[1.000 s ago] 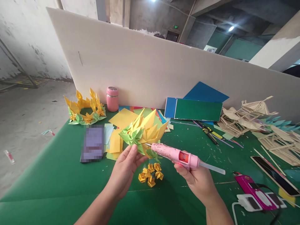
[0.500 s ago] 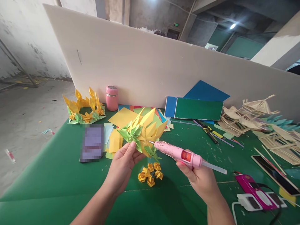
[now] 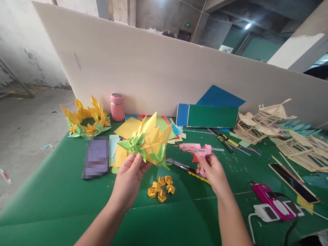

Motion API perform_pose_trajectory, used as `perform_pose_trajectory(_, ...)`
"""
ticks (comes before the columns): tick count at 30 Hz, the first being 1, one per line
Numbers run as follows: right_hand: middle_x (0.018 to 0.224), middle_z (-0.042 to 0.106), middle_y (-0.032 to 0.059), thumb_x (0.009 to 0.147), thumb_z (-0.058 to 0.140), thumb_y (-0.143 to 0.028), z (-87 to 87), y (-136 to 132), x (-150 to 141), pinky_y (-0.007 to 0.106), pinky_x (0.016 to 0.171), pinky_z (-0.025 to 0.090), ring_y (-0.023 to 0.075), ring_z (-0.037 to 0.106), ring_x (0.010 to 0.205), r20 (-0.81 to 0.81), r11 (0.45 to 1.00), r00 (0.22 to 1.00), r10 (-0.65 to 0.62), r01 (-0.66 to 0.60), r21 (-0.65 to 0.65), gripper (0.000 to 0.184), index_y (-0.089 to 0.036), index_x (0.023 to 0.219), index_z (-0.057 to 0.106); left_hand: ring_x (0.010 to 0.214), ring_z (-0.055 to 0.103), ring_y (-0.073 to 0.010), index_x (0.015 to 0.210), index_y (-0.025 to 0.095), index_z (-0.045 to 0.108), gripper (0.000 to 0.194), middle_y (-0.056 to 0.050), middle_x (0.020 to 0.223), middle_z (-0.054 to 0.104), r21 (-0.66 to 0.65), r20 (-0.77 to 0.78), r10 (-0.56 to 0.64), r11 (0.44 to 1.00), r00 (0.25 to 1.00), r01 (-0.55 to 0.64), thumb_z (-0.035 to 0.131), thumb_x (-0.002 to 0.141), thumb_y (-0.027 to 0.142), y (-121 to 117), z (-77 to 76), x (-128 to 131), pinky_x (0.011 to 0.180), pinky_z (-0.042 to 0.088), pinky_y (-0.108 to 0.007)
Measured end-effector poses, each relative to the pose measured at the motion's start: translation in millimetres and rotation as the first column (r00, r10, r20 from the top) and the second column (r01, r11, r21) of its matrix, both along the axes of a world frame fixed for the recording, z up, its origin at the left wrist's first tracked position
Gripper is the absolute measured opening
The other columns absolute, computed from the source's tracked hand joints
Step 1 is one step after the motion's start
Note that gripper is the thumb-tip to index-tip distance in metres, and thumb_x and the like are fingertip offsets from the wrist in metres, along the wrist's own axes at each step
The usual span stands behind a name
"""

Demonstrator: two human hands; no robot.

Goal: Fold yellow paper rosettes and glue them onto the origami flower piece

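Observation:
My left hand (image 3: 130,177) pinches the lower edge of a folded-paper crown (image 3: 151,141) with yellow points and green leaf pieces, held above the table. In my right hand (image 3: 211,169) is a pink glue gun (image 3: 194,148), gripped by its handle; its nozzle points left, apart from the crown, and a clear glue stick juts from the back. Several small yellow paper roses (image 3: 161,188) lie on the table below the crown. Beneath the glue gun a utility knife (image 3: 189,169) rests on the table, partly hidden by my right hand.
Another yellow-and-green paper crown (image 3: 87,118) stands at the left, beside a pink thermos (image 3: 117,107). A blurred phone-like object (image 3: 96,157) and coloured paper sheets lie nearby. On the right are wooden stick models (image 3: 263,124), a phone (image 3: 293,182) and a magenta power strip (image 3: 273,201) with cables.
My right hand has drawn the glue gun away from the crown and turned it more side-on, uncovering the utility knife. The crown has shifted slightly left and up in view.

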State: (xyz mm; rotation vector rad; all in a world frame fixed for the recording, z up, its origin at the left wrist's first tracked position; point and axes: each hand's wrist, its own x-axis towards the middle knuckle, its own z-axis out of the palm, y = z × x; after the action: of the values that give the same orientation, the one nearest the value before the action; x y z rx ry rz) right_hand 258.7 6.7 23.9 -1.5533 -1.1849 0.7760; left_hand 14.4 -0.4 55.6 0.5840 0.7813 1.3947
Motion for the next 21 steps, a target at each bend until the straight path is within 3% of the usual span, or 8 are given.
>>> perform_pose_trajectory(4,0.059,0.060,0.0031,0.065,0.055,-0.075,-12.8,10.2,9.5,0.024,0.039,0.040,0.0152,0.053,0.047,0.256,0.991,0.961,-0.105,0.122,-0.053,0.058,-0.017,0.072,0.057,0.106,0.064,-0.0268,0.098,0.019,0.073,0.034,-0.008,0.105,0.074,0.001,0.001,-0.004,1.000,1.000,0.004,0.076,0.070,0.037,-0.6,0.5,1.2,0.098,0.048,-0.040)
perform_pose_trajectory(10,0.057,0.065,0.0081,0.077,0.037,-0.075,-26.3,15.1,13.7,0.025,0.041,0.035,0.0195,0.056,0.047,0.586,0.994,0.809,-0.045,0.092,-0.051,0.062,-0.018,0.064,0.060,0.106,0.064,-0.0270,0.098,0.019,0.073,0.033,-0.008,0.106,0.074,-0.012,-0.017,-0.020,1.000,1.000,0.020,0.075,0.070,0.038,-1.7,1.0,2.3,0.097,0.049,-0.040)
perform_pose_trajectory(14,0.068,0.067,0.0153,0.084,0.030,-0.071,-23.1,12.9,5.6,0.034,0.053,0.041,0.0264,0.059,0.062,0.752,0.982,0.633,-0.185,0.094,0.163,0.066,-0.016,0.072,0.063,0.105,0.064,-0.0280,0.095,0.018,0.073,0.033,-0.009,0.105,0.074,-0.019,-0.023,-0.016,1.000,1.000,0.015,0.076,0.069,0.038,-2.4,0.4,1.6,0.097,0.049,-0.041)
perform_pose_trajectory(16,0.079,0.067,0.0166,0.089,0.030,-0.063,-15.1,6.7,-4.8,0.038,0.063,0.044,0.0287,0.059,0.073,0.784,0.971,0.585,-0.208,0.028,0.237,0.060,-0.016,0.077,0.064,0.105,0.065,-0.0277,0.094,0.018,0.073,0.032,-0.009,0.105,0.073,-0.017,-0.027,-0.018,1.000,0.999,0.017,0.075,0.070,0.038,-2.6,0.0,1.5,0.097,0.049,-0.041)
perform_pose_trajectory(18,0.079,0.067,0.0115,0.093,0.037,-0.048,-5.5,-2.5,-19.3,0.038,0.068,0.044,0.0265,0.059,0.077,0.801,0.975,0.598,-0.036,-0.157,0.161,0.045,-0.019,0.071,0.064,0.104,0.065,-0.0273,0.094,0.017,0.073,0.032,-0.009,0.105,0.073,-0.012,-0.031,-0.017,1.000,0.999,0.016,0.075,0.070,0.039,-2.7,0.0,1.6,0.097,0.049,-0.041)
perform_pose_trajectory(20,0.073,0.066,0.0062,0.091,0.049,-0.036,2.1,-12.2,-35.3,0.035,0.066,0.044,0.0237,0.060,0.076,0.780,0.939,0.595,0.192,-0.342,0.029,0.032,-0.021,0.067,0.064,0.103,0.065,-0.0270,0.093,0.017,0.073,0.032,-0.009,0.104,0.074,-0.011,-0.032,-0.010,1.000,0.999,0.010,0.075,0.070,0.039,-2.9,0.2,1.9,0.097,0.049,-0.040)
perform_pose_trajectory(21,0.071,0.066,0.0047,0.088,0.055,-0.030,4.6,-16.4,-42.7,0.034,0.065,0.044,0.0229,0.060,0.074,0.774,0.926,0.579,0.255,-0.377,-0.022,0.026,-0.021,0.066,0.064,0.102,0.065,-0.0269,0.093,0.018,0.073,0.032,-0.009,0.104,0.074,-0.012,-0.030,-0.007,1.000,1.000,0.007,0.075,0.070,0.039,-3.1,0.3,2.0,0.096,0.049,-0.040)
